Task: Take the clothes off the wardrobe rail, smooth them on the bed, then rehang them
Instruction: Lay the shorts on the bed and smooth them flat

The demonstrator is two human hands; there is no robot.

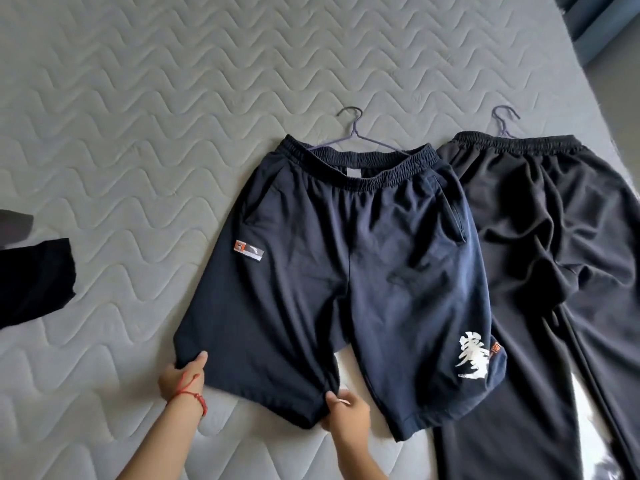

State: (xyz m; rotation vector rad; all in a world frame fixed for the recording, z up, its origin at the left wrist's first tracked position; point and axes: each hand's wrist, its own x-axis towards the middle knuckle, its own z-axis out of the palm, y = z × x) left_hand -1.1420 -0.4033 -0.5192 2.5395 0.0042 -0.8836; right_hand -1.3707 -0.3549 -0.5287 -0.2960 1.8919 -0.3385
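black trousers (540, 271): legs cut off below | hanger (349, 133): mostly inside navy shorts (346, 271)

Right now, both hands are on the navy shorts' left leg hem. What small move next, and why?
Probably pull the hem gently toward you and apart: left hand and right hand pinch its two corners, and the navy shorts show creases above that leg.

Single head view: looks steeply down over bed (138, 98), close, hands at bottom edge.
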